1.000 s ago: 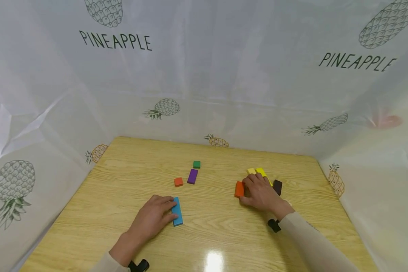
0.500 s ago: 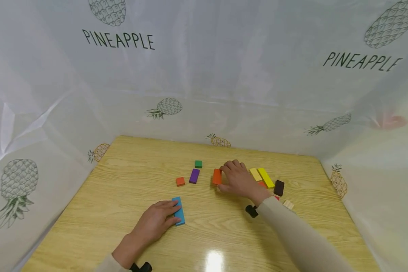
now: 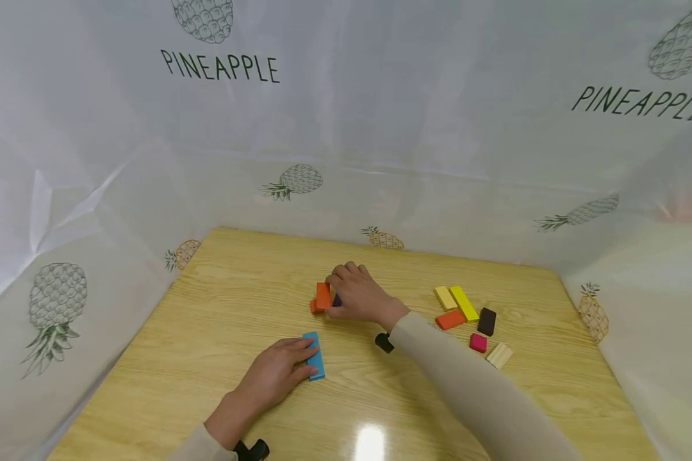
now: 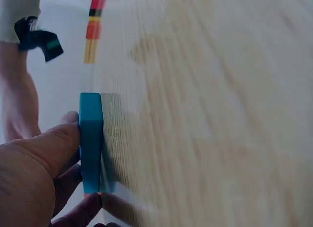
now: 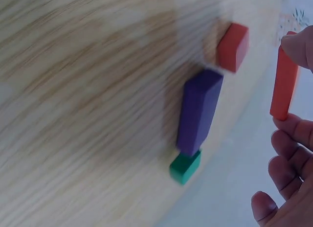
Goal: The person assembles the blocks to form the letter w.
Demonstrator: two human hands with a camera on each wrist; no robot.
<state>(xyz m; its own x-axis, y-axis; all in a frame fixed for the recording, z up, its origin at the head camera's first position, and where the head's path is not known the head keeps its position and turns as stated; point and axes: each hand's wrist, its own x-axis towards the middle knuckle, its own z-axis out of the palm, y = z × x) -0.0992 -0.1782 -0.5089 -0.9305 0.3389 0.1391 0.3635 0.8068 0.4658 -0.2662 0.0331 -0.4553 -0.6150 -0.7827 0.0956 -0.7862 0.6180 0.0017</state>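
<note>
In the head view my left hand [image 3: 273,372] is at a blue block [image 3: 316,360] lying flat on the table, its thumb near one end and its fingers near the other. My right hand [image 3: 360,296] pinches an orange rectangular block [image 3: 323,296] between thumb and fingertip, holding it in the air. Below are a small orange-red block [image 5: 233,47], a purple block [image 5: 198,112] and a green block [image 5: 185,167], clear in the right wrist view. From the head camera, the hand hides the green block and most of the purple one.
On the right of the wooden table [image 3: 254,262] lie a cream block [image 3: 445,298], a yellow block [image 3: 464,303], an orange-red block [image 3: 450,319], a black block [image 3: 487,321], a pink block [image 3: 478,342] and a pale ridged wood piece [image 3: 499,355]. A pineapple-print sheet [image 3: 346,115] surrounds the table.
My right hand has carried the orange block leftward from the right-hand group to above the small orange-red and purple blocks. The left hand has stayed at the blue block.
</note>
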